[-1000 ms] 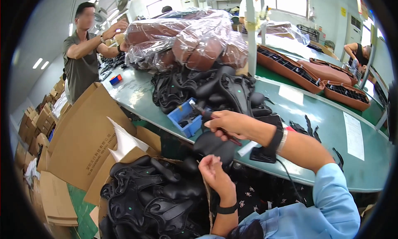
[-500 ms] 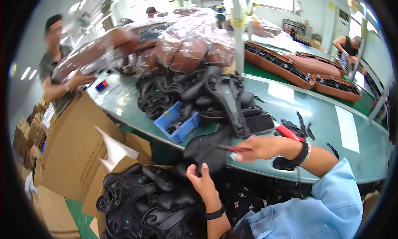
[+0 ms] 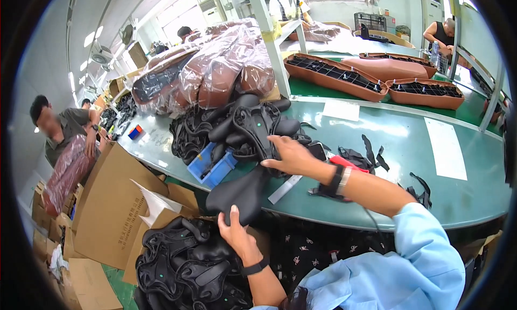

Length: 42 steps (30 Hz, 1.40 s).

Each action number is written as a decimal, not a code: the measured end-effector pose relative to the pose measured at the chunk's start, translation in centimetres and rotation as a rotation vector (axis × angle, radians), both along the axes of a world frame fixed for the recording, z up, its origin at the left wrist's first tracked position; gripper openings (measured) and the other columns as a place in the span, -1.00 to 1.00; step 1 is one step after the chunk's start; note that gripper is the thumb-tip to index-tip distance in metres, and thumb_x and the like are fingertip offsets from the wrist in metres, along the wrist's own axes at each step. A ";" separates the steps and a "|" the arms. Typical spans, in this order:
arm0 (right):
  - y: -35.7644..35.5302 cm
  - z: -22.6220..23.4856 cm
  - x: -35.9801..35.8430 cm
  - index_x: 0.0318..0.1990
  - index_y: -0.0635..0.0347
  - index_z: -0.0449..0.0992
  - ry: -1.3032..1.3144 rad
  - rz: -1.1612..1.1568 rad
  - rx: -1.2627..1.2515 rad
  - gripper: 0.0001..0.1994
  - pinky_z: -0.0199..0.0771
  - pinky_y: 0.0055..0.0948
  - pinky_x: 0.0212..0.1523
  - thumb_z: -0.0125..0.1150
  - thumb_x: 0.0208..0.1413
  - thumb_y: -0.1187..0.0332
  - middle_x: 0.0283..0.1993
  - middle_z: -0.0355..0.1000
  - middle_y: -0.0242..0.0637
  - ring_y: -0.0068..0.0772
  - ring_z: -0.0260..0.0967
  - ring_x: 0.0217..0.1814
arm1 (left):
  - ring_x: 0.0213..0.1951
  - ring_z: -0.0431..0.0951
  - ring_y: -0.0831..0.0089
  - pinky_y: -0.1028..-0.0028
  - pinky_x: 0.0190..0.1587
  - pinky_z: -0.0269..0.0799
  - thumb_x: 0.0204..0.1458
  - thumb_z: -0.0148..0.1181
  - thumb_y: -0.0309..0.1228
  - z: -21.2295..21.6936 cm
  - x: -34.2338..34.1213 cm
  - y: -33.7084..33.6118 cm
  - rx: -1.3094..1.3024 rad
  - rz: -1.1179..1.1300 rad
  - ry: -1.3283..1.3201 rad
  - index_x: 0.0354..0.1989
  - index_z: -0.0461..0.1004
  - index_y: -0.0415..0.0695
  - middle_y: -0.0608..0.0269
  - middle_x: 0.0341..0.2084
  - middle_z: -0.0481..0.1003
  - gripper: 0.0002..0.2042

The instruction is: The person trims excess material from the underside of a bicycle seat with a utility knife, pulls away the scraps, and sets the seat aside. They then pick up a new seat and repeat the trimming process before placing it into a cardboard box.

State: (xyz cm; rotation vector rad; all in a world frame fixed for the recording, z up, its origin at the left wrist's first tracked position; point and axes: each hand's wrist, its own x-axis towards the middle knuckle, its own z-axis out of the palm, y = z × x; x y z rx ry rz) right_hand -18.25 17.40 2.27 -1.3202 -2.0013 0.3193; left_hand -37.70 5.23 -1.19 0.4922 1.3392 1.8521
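A smooth black bicycle saddle (image 3: 235,196) is held at the table's near edge, its narrow nose pointing away from me. My left hand (image 3: 239,239) grips its wide rear, thumb on top and other fingers mostly hidden below. Farther up, my right hand (image 3: 296,158) reaches over the nose of another saddle (image 3: 257,128), which lies underside up with a green dot on it. The fingers and thumb of that hand are spread, and I cannot tell if they press on it. A flat grey strip (image 3: 284,189) lies just below my right hand.
More black saddles fill an open cardboard box (image 3: 116,197) at lower left. A blue bin (image 3: 212,167) stands by the table pile. To the right lie a red-handled object (image 3: 347,162), black scraps (image 3: 371,153) and a paper sheet (image 3: 445,148). Plastic-wrapped brown pieces (image 3: 215,76) are stacked behind.
The red-handled tool that my right hand held over the saddle is out of that hand, which now reaches to the saddle pile. My view has shifted right. A co-worker at left has lowered a wrapped piece.
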 end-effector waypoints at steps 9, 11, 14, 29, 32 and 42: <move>0.9 6.0 4.7 0.15 0.06 0.41 0.651 0.081 -0.547 -0.41 0.39 -0.38 0.00 0.25 -0.14 0.17 -0.05 0.44 -0.13 -0.24 0.36 0.03 | -0.06 0.47 0.24 0.29 -0.01 0.46 0.05 0.24 -0.36 4.1 1.3 -2.4 0.187 0.245 0.166 0.23 0.17 -0.37 -0.03 0.01 0.38 -0.39; -1.4 6.9 12.2 0.16 0.05 0.41 0.643 0.019 -0.451 -0.43 0.36 -0.45 -0.08 0.22 -0.11 0.21 -0.01 0.42 -0.19 -0.38 0.35 -0.03 | 0.02 0.41 0.28 0.31 0.11 0.36 0.04 0.26 -0.36 4.7 5.8 -1.5 0.161 0.084 0.238 0.22 0.19 -0.37 0.01 0.07 0.34 -0.40; -8.3 7.8 24.4 0.19 0.09 0.38 0.410 -0.281 -0.227 -0.46 0.38 -0.42 -0.04 0.12 -0.05 0.31 0.01 0.41 -0.15 -0.35 0.37 -0.06 | 0.12 0.29 0.31 0.36 0.22 0.17 0.05 0.32 -0.28 4.2 14.8 0.1 0.115 -0.324 0.130 0.19 0.20 -0.39 0.02 0.10 0.28 -0.37; -23.3 6.9 34.2 0.03 0.20 0.46 -0.498 -0.619 -0.086 -0.48 0.29 -0.02 0.08 0.38 -0.13 0.23 0.07 0.36 0.06 0.13 0.27 0.10 | -0.02 0.47 0.38 0.21 0.00 0.41 0.13 0.22 -0.31 12.4 16.4 4.4 0.228 -1.259 -0.093 0.07 0.32 -0.09 0.24 -0.12 0.44 -0.63; -16.4 14.2 21.4 0.09 0.13 0.46 -0.403 0.020 -0.017 -0.48 0.31 -0.13 0.15 0.37 -0.10 0.29 0.10 0.38 0.09 0.11 0.33 0.11 | -0.13 0.46 0.47 0.37 -0.17 0.43 0.09 0.25 -0.30 16.9 6.3 11.1 0.369 -0.536 0.318 0.05 0.29 -0.09 0.25 -0.23 0.42 -0.61; 9.4 3.7 -2.7 0.46 -0.14 -0.20 -0.694 0.246 0.088 0.28 0.21 0.33 0.11 0.62 -0.46 0.09 0.42 -0.10 0.20 0.25 -0.03 0.41 | 0.07 0.39 -0.21 0.09 0.15 0.32 -0.33 0.51 -0.14 3.3 -8.2 24.3 -0.087 -0.427 1.288 0.38 -0.04 0.07 -0.35 0.05 0.32 0.05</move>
